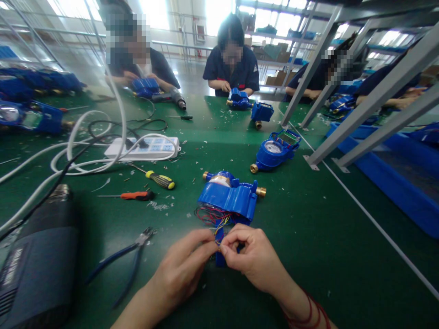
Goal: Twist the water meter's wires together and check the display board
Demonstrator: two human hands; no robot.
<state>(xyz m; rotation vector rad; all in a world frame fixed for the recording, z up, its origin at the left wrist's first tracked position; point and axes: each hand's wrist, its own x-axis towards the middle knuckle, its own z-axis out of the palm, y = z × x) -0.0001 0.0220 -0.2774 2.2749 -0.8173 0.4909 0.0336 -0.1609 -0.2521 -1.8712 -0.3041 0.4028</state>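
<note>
A blue water meter (228, 198) with brass pipe ends lies on the green bench just beyond my hands. Thin coloured wires (210, 214) trail from its near side towards me, over a narrow blue plastic part (220, 261). My left hand (185, 260) is closed, its fingertips pinching the wires from the left. From the right, my right hand (255, 256) pinches the same small bundle with thumb and forefinger, and the two sets of fingertips almost meet. The wire ends are hidden between the fingers.
Left of my hands lie cutting pliers (132, 258), an orange screwdriver (132, 196), a yellow screwdriver (160, 179), a power strip (144, 148) and a dark tool (41, 256). Another meter (274, 151), grey posts (373, 87) and a blue bin (394, 178) stand right. Co-workers sit opposite.
</note>
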